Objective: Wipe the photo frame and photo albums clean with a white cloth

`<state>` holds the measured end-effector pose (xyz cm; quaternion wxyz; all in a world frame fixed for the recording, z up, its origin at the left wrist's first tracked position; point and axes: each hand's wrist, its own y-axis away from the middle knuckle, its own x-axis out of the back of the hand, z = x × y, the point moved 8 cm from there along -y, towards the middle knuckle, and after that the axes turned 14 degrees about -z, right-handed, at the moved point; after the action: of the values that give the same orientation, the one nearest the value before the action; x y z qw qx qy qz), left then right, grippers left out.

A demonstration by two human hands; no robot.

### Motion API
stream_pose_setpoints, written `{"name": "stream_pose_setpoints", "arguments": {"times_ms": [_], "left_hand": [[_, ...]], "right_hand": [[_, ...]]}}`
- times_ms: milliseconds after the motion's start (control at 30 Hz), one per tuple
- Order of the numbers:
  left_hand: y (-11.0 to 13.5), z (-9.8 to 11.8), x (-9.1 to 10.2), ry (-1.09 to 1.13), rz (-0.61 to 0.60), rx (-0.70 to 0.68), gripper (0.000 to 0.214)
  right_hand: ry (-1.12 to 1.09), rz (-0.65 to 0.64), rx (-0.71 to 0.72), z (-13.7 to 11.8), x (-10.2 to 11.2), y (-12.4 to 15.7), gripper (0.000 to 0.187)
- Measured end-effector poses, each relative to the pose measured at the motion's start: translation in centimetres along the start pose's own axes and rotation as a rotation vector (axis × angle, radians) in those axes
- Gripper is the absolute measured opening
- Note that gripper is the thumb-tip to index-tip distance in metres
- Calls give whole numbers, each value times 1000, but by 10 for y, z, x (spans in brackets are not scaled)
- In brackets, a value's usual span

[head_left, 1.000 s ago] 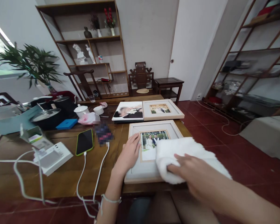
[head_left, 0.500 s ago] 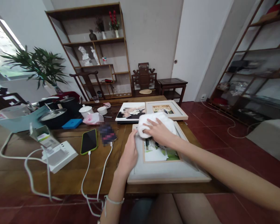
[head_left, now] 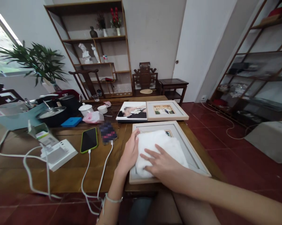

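Note:
A light wooden picture frame [head_left: 190, 150] lies flat on the dark wooden table [head_left: 68, 175] right in front of me. A white cloth [head_left: 157, 143] covers most of its glass and photo. My right hand [head_left: 161, 162] rests flat on the cloth with fingers spread, near the frame's front edge. My left hand [head_left: 130, 153] lies along the frame's left edge, fingers extended and pressing on it.
Beyond lie a second frame [head_left: 166, 110] and a photo print [head_left: 132, 111]. A green-cased phone [head_left: 89, 140] on a white cable, a white box [head_left: 58, 153], pots [head_left: 51, 114] and cups sit to the left. Shelves, chairs and a red tiled floor surround the table.
My right hand slid the cloth from the frame's right side up to its far edge, then back toward me to the front. My left hand stayed on the left edge.

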<state>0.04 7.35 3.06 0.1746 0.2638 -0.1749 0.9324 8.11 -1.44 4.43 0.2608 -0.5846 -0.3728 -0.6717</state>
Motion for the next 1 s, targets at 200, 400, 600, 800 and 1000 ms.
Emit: {"name": "stream_pose_setpoints", "arguments": {"times_ms": [200, 400, 600, 800, 1000], "left_hand": [[2, 6, -9, -102, -83, 37, 40], [3, 7, -19, -239, -172, 6, 31], [2, 4, -21, -284, -177, -5, 33], [1, 7, -20, -324, -188, -11, 30], [0, 7, -22, -330, -215, -16, 30]], "right_hand": [[-283, -5, -60, -11, 9, 52, 56], [-308, 27, -450, 70, 6, 92, 70], [-13, 340, -575, 142, 43, 78, 47], [147, 192, -77, 113, 31, -13, 57], [119, 104, -115, 115, 14, -17, 58]]}}
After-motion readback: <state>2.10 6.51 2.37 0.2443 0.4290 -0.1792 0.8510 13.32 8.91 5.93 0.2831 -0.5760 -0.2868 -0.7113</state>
